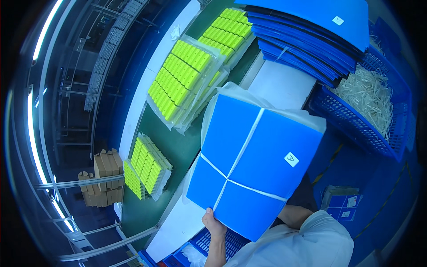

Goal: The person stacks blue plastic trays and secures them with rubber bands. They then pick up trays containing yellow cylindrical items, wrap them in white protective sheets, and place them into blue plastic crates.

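Observation:
In front of me is a bundle topped by a blue board [249, 164], bound crosswise with white string. A small white label [291, 159] is on its face, and pale plastic wrap [262, 98] sticks out along its far edge. My left hand [215, 224] grips the near edge of the bundle, thumb on top beside the string. My right forearm [296, 216] passes under the bundle's right side; that hand is hidden behind it. Beyond, yellow-green blocks [180, 73] lie in plastic-wrapped stacks on a green conveyor belt [160, 133].
A tall stack of blue boards [307, 40] stands at the far right. Next to it, a blue basket [347, 113] holds white strips [367, 95]. Another tied bundle [342, 204] lies on the floor at right. Brown cartons [106, 171] stand beyond the conveyor. A blue crate [213, 242] sits below my left hand.

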The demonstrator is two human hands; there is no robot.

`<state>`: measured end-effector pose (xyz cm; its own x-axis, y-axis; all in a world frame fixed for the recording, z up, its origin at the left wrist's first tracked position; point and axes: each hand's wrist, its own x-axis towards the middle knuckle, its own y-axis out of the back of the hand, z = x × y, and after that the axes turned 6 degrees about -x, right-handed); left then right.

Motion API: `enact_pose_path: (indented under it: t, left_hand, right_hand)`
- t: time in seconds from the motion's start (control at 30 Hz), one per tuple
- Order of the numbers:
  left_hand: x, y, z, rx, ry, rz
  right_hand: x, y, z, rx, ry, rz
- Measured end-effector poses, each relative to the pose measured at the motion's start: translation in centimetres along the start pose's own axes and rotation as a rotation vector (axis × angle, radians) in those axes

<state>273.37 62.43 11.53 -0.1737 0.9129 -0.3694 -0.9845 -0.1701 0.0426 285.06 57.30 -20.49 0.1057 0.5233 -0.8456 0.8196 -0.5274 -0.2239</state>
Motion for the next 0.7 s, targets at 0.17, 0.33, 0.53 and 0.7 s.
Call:
enact_pose_path:
  t: [0.17,0.33,0.53,0.7]
  left_hand:
    - [-3.2,-3.4,-1.8,-0.131,0.03,-0.041]
    - [-1.5,-8.9,-2.9,-0.061,-0.061,-0.403]
    - [2.5,-8.3,-1.4,0.02,-0.059,-0.558]
    - [4.7,-5.4,-1.5,0.124,-0.142,-0.503]
  right_hand:
    - [-0.6,1.6,-1.2,0.501,-0.046,-0.192]
    - [-2.7,3.2,-3.6,0.439,0.145,-0.272]
    - [-15.6,2.4,-14.7,-0.924,0.589,-0.158]
    - [-27.5,-1.5,-27.8,-1.761,1.033,-0.577]
